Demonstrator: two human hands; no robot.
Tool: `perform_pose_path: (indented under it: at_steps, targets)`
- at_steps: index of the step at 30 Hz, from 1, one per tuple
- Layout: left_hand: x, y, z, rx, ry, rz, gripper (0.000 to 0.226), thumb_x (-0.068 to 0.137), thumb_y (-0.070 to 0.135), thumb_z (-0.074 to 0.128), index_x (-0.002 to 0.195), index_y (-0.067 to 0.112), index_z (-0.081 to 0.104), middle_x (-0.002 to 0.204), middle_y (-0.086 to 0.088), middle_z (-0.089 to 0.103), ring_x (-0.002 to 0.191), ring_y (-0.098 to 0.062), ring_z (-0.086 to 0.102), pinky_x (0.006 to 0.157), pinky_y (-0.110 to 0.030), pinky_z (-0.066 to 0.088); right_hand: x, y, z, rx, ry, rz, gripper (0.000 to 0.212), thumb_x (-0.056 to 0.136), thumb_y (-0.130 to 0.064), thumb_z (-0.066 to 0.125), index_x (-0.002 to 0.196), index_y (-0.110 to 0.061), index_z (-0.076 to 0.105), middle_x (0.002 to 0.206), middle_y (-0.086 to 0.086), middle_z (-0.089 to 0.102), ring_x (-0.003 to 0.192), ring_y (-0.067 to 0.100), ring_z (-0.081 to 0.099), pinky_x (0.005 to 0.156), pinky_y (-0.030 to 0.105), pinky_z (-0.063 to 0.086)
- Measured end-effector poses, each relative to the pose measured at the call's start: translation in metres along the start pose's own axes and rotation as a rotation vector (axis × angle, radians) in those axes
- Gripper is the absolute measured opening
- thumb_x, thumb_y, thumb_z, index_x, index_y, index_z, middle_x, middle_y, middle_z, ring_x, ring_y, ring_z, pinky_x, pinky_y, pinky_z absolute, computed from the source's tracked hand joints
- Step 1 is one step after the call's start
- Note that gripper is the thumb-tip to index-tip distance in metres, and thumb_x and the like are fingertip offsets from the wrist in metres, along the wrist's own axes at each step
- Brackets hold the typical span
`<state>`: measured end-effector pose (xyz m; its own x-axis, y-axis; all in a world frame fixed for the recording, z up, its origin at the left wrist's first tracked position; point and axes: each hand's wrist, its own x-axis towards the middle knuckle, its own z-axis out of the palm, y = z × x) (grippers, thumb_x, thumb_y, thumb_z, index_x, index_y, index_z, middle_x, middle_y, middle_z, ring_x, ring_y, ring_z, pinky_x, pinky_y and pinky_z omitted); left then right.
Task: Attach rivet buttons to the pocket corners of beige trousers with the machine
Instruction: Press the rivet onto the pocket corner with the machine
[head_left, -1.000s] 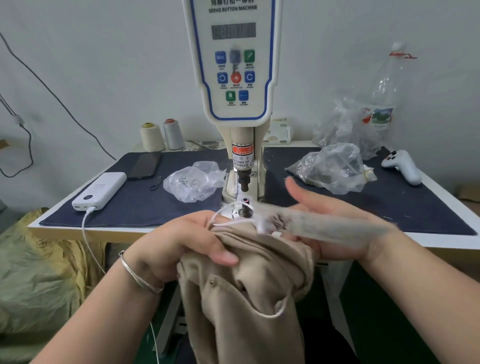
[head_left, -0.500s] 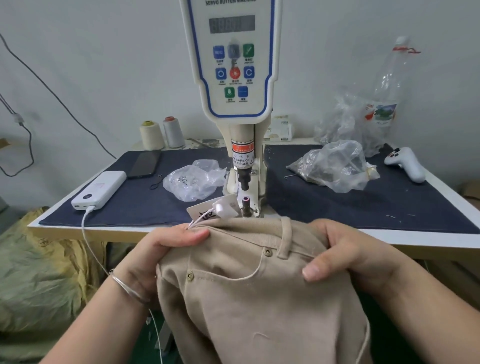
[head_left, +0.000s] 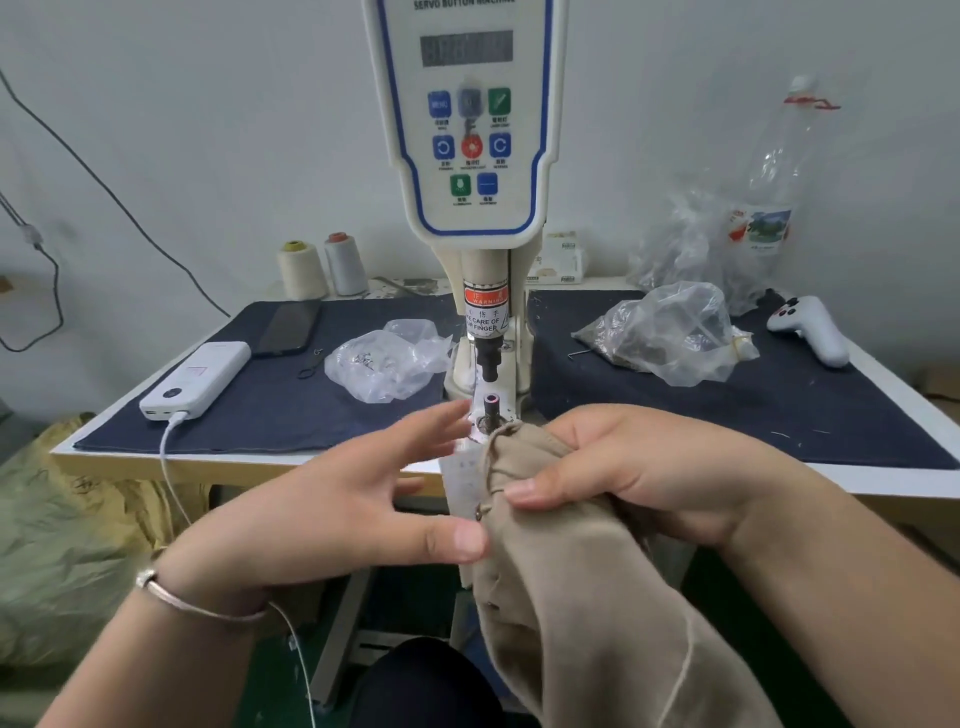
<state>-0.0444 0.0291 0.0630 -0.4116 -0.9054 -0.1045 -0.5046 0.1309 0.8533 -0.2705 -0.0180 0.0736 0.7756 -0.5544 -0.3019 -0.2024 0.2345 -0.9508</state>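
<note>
Trousers (head_left: 587, 597): soft, limp, light cloth; bunches easily, hangs off surface (head_left: 779, 395) edge just below machine (head_left: 467, 156) die. R hand (head_left: 623, 467) fingers clenched on bunched waistband. L hand (head_left: 337, 499) fingers spread, released, thumb touching cloth. Grip near pocket corner w/ both hands, keep taut.

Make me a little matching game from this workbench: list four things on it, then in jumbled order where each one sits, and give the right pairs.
Things:
1. white power bank
2. white game controller
3. two thread cones
4. beige trousers

Places:
A. at the table's far right, on the dark cloth
B. gripped by the right hand, bunched just below the machine's lower die
C. standing at the back left, near the wall
D. at the table's front left edge, with a white cable plugged in

Pairs: 1-D, 2-A, 3-C, 4-B
</note>
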Motion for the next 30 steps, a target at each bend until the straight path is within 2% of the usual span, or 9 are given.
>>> perform_pose_path:
  at_steps: [3,9,12,14,17,19,22,25,30]
  targets:
    - [0.011,0.019,0.022,-0.027,0.032,0.154,0.085,0.053,0.055,0.091,0.13,0.047,0.054,0.129,0.017,0.065,0.122,-0.003,0.06,0.103,-0.032,0.05,0.003,-0.009,0.006,-0.073,-0.038,-0.052,0.012,0.09,-0.008,0.062,0.094,0.002,0.068,0.082,0.012,0.067,0.071,0.018,0.064,0.066,0.024,0.052]
    - [0.011,0.023,0.013,-0.007,0.009,0.067,0.038,0.063,0.021,0.089,0.099,0.023,0.075,0.091,0.001,0.077,0.086,-0.015,0.073,0.078,-0.032,0.059,-0.012,-0.01,-0.015,-0.094,-0.167,-0.112,0.026,0.073,-0.012,0.074,0.099,-0.01,0.073,0.088,0.008,0.069,0.077,0.018,0.066,0.069,0.026,0.053]
    - [0.011,0.019,0.007,-0.36,0.02,0.03,0.026,0.057,-0.006,0.071,0.079,0.004,0.078,0.074,-0.013,0.073,0.067,-0.02,0.069,0.062,-0.023,0.054,-0.018,-0.001,-0.035,-0.063,-0.267,-0.078,0.042,0.067,-0.001,0.072,0.109,-0.001,0.068,0.098,0.015,0.07,0.083,0.021,0.069,0.073,0.027,0.055]
    - [0.011,0.004,-0.005,-0.564,0.193,-0.042,0.026,0.047,-0.017,0.063,0.064,-0.001,0.076,0.065,-0.017,0.071,0.057,-0.021,0.069,0.052,-0.02,0.053,-0.017,0.012,-0.041,-0.118,-0.298,-0.041,0.045,0.067,0.008,0.07,0.112,0.004,0.064,0.101,0.018,0.069,0.087,0.022,0.069,0.077,0.028,0.055]
    - [0.005,-0.017,-0.017,-0.706,0.429,-0.01,0.013,0.054,0.012,0.067,0.062,0.003,0.073,0.07,-0.018,0.07,0.062,-0.021,0.07,0.055,-0.022,0.056,-0.014,0.033,-0.044,-0.149,-0.246,-0.028,0.027,0.074,0.008,0.066,0.099,0.0,0.071,0.092,0.012,0.072,0.08,0.018,0.069,0.076,0.026,0.055]
    - [-0.005,-0.021,-0.018,-0.868,0.386,-0.003,0.041,0.028,0.023,0.078,0.062,0.002,0.075,0.071,-0.018,0.071,0.066,-0.025,0.072,0.059,-0.027,0.06,-0.015,0.036,-0.045,-0.083,-0.174,-0.077,0.015,0.079,0.001,0.065,0.089,-0.005,0.074,0.083,0.004,0.073,0.073,0.011,0.069,0.069,0.02,0.053]
    - [-0.012,-0.031,-0.025,-0.961,0.312,-0.086,0.061,0.02,0.015,0.08,0.078,-0.005,0.077,0.08,-0.024,0.072,0.074,-0.036,0.072,0.069,-0.039,0.061,-0.017,0.029,-0.049,0.087,-0.013,-0.15,0.014,0.078,-0.018,0.069,0.083,-0.005,0.071,0.074,0.003,0.069,0.062,0.009,0.065,0.057,0.017,0.05]
    - [-0.012,-0.043,-0.034,-0.942,0.301,-0.129,0.073,0.026,0.009,0.076,0.096,-0.009,0.074,0.092,-0.03,0.07,0.081,-0.042,0.07,0.073,-0.047,0.06,-0.018,0.019,-0.049,0.115,0.054,-0.218,0.016,0.081,-0.024,0.066,0.084,-0.01,0.073,0.079,0.006,0.069,0.068,0.013,0.066,0.063,0.021,0.053]
    - [-0.008,-0.047,-0.025,-0.69,0.236,-0.108,0.043,0.053,0.002,0.064,0.094,-0.007,0.075,0.085,-0.026,0.072,0.065,-0.031,0.071,0.056,-0.027,0.058,-0.014,-0.001,-0.033,0.11,0.114,-0.301,0.027,0.088,-0.018,0.06,0.1,0.003,0.071,0.094,0.014,0.072,0.083,0.02,0.069,0.072,0.025,0.058]
